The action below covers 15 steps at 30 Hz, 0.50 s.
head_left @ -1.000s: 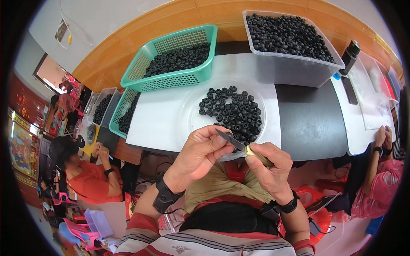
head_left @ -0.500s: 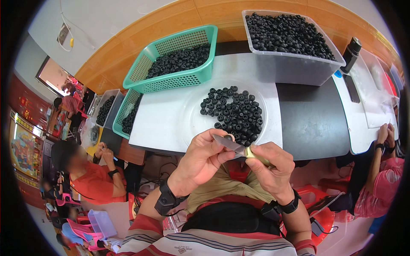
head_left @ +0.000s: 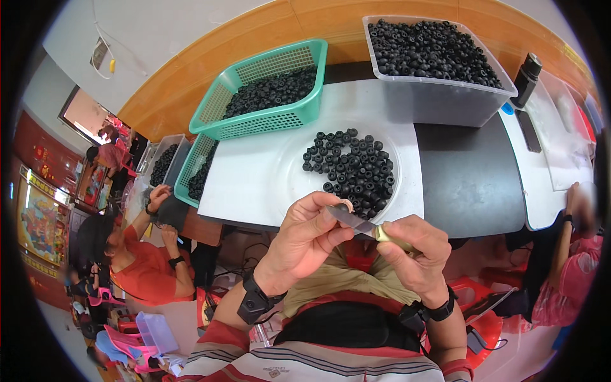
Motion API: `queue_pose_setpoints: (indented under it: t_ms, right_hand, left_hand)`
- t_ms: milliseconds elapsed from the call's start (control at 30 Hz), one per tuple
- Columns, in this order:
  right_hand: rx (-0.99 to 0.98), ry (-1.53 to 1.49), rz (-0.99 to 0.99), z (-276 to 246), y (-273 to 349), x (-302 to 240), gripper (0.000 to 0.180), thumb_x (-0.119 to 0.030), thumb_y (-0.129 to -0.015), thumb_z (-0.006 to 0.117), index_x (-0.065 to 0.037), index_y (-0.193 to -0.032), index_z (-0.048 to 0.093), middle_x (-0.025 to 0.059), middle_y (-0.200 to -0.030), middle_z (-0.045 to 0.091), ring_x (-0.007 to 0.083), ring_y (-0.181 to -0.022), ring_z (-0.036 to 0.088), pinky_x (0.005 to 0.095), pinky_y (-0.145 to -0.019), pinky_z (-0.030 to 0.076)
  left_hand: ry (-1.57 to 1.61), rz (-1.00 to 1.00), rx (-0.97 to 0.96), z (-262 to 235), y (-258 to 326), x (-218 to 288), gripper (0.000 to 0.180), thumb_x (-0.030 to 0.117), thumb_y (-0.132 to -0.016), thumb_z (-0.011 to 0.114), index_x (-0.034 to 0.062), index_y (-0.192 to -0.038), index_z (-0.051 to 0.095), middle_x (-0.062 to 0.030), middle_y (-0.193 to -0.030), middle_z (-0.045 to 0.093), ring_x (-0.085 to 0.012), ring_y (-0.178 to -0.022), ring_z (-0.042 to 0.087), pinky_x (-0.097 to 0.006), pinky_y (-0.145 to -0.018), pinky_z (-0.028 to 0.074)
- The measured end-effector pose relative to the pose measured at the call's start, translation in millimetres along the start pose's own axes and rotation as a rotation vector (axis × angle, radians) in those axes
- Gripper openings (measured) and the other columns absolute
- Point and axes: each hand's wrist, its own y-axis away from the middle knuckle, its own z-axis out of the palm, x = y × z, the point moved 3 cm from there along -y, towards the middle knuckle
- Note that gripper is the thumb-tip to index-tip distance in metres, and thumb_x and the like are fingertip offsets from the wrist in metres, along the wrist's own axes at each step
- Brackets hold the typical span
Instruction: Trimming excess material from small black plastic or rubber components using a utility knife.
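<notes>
My left hand (head_left: 304,230) pinches a small round black piece (head_left: 344,207) between thumb and fingers, over the near edge of a clear round plate (head_left: 287,175). My right hand (head_left: 420,251) is wrapped round the pale yellow-green handle of a small knife (head_left: 354,221). Its blade points left and lies against or just in front of the piece, partly covering it; whether it cuts in cannot be seen. On the plate lies a heap of black, hollow, bead-like pieces (head_left: 359,169), several with a round hole showing.
Behind the plate stand a green mesh basket (head_left: 267,124) and a large translucent tub (head_left: 439,102) of black pieces. A second green basket (head_left: 191,172) is at left. A dark bottle (head_left: 527,79) and a phone (head_left: 528,132) lie right. Co-workers sit on both sides.
My right hand and the knife have shifted slightly right, while my left hand keeps its pinch. The co-worker at left has stretched a hand toward the container of black pieces there.
</notes>
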Motion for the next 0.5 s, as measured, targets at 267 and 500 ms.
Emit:
queue_pose_setpoints:
  t_ms: [267,500]
  right_hand:
    - [0.001,0.042,-0.037,-3,-1,-3,0.030,-0.004,-0.077,0.080,-0.002,-0.106,0.070,0.0125,-0.084,0.070,0.0198,-0.066,0.066,0.0277,-0.057,0.050]
    - [0.066,0.091,0.049,-11,1,6,0.026,-0.002,-0.080,0.077,-0.001,-0.105,0.070,0.0124,-0.084,0.070,0.0190,-0.068,0.066,0.0276,-0.060,0.050]
  left_hand:
    - [0.024,-0.010,0.002,1,0,-1,0.022,0.004,-0.089,0.069,0.0016,-0.109,0.061,-0.0174,-0.112,0.060,-0.0263,-0.097,0.068,-0.034,-0.084,0.063]
    - [-0.041,-0.001,-0.015,3,3,0,0.022,0.008,-0.088,0.071,0.0020,-0.107,0.061,-0.0164,-0.108,0.062,-0.0236,-0.095,0.066,-0.032,-0.080,0.063]
